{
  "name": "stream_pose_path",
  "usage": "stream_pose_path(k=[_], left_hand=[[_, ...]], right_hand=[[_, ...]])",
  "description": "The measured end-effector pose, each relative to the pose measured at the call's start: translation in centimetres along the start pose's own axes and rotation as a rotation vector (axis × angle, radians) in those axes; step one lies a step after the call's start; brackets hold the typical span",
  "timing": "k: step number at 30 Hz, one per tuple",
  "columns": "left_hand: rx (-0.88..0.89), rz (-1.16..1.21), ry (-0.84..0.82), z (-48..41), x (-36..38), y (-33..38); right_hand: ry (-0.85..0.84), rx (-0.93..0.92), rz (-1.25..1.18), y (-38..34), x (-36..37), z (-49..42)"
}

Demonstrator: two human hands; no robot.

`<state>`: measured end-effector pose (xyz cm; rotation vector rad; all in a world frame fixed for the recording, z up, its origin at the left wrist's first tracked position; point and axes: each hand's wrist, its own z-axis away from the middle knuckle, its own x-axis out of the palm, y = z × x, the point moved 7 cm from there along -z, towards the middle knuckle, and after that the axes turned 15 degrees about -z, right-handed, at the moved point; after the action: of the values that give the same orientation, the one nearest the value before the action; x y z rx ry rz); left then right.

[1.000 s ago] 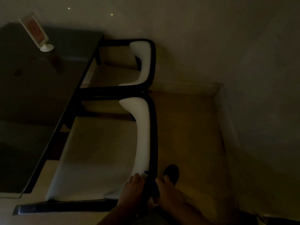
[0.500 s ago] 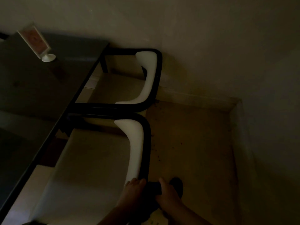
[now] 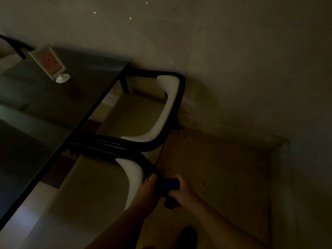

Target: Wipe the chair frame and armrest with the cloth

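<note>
The scene is dim. The near chair has a black frame (image 3: 146, 165) and a white curved backrest (image 3: 133, 177) over a pale seat (image 3: 86, 198). A dark blue cloth (image 3: 169, 185) is bunched on the frame's back rail, with a tail hanging below it. My right hand (image 3: 181, 190) is closed on the cloth from the right. My left hand (image 3: 148, 187) grips the rail and the cloth's left end, beside the white backrest. Both forearms reach in from the bottom edge.
A second matching chair (image 3: 170, 108) stands just beyond, against the wall. A dark glass table (image 3: 45, 114) runs along the left with a white sign holder (image 3: 52, 63) on it. Tiled floor (image 3: 215, 177) lies right. A dark shoe (image 3: 187, 235) shows at the bottom.
Both hands have slid with the cloth farther along the back rail, away from me. The camera has tilted up, showing more wall and table.
</note>
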<state>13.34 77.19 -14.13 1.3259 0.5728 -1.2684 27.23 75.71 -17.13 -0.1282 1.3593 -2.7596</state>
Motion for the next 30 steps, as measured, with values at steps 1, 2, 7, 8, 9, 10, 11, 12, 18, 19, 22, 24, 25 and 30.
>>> stream_pose_path(k=[1, 2, 7, 8, 9, 10, 11, 12, 18, 19, 22, 24, 25, 30], left_hand=[[-0.031, 0.072, -0.031, -1.1, -0.6, 0.2], [-0.049, 0.074, -0.02, -2.1, -1.4, 0.0], [-0.033, -0.001, 0.061, -7.1, -6.4, -1.4], [-0.021, -0.004, 0.088, -8.0, -7.3, -1.6], [-0.017, -0.013, 0.118, -9.2, -8.2, -1.9], [-0.011, -0.025, 0.143, -10.5, -8.9, -2.1], [-0.006, -0.037, 0.158, -12.0, -9.5, -2.4], [0.006, -0.057, 0.166, -13.6, -9.9, -2.7], [0.118, -0.151, 0.147, -23.3, -9.6, -3.8], [0.122, -0.155, 0.1, -24.6, -8.7, -4.3], [0.142, -0.16, -0.044, -27.5, -5.6, -5.5], [0.154, -0.143, -0.087, -28.3, -4.3, -6.0], [0.153, -0.123, -0.086, -28.5, -4.1, -6.4], [0.205, -0.109, -0.117, -29.4, -3.7, -7.5]], right_hand=[[-0.023, -0.003, -0.025, -0.9, -0.3, -0.7], [-0.045, -0.003, -0.052, -1.6, -0.3, -1.2], [-0.173, 0.024, -0.221, -5.9, 0.6, -5.4], [-0.167, 0.015, -0.23, -6.8, 0.7, -6.2], [-0.145, 0.005, -0.231, -7.8, 0.7, -7.3], [-0.111, -0.007, -0.23, -8.7, 0.7, -8.5], [-0.069, -0.024, -0.228, -9.5, 0.4, -9.8], [-0.027, -0.048, -0.222, -10.4, 0.1, -11.1], [0.207, -0.153, -0.095, -14.7, -2.9, -18.6], [0.251, -0.145, -0.062, -14.7, -3.6, -19.8], [0.303, -0.09, 0.077, -13.6, -4.5, -22.3], [0.302, -0.096, 0.205, -12.9, -4.4, -22.9], [0.309, -0.102, 0.245, -12.7, -4.2, -23.0], [0.295, -0.018, 0.309, -12.0, -3.9, -23.2]])
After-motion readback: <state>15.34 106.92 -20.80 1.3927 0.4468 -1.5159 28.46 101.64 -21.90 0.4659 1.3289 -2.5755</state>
